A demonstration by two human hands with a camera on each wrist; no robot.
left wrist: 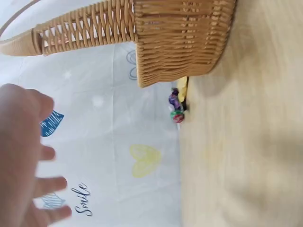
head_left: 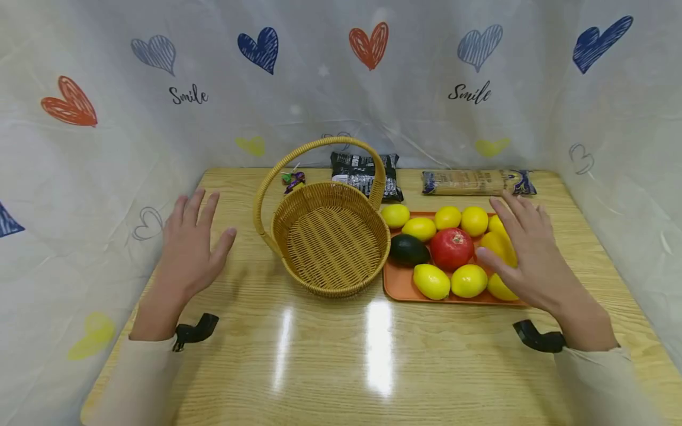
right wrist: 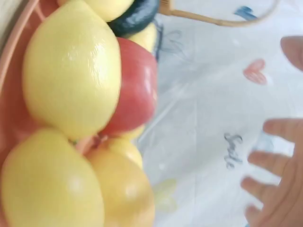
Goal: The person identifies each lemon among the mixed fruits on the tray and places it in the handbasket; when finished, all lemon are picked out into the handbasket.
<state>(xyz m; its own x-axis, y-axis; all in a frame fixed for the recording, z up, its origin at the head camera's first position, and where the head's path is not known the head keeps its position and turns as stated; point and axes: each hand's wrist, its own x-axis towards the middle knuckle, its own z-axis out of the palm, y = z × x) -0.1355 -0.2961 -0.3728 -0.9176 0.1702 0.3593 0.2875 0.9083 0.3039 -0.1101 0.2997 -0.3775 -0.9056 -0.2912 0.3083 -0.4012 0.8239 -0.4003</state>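
My left hand (head_left: 193, 248) hovers with spread fingers left of a woven basket (head_left: 333, 248) with a tall arched handle, holding nothing. Above the right end of an orange tray (head_left: 401, 285), my right hand (head_left: 533, 260) is also spread and holds nothing. On the tray lie several yellow lemons (head_left: 431, 281), a red pomegranate (head_left: 452, 249), a dark green avocado (head_left: 408, 251) and an orange-yellow fruit (head_left: 498, 247) partly hidden by the right hand. The left wrist view shows the basket's side (left wrist: 180, 40); in the right wrist view a lemon (right wrist: 71, 71) fills the near side.
Behind the basket lies a black packet (head_left: 364, 171), with small wrapped lollipops (head_left: 294, 180) to its left. A long pack of noodles (head_left: 474, 182) lies behind the tray. A white curtain (head_left: 319, 106) with hearts surrounds the wooden table (head_left: 319, 355) at back and sides.
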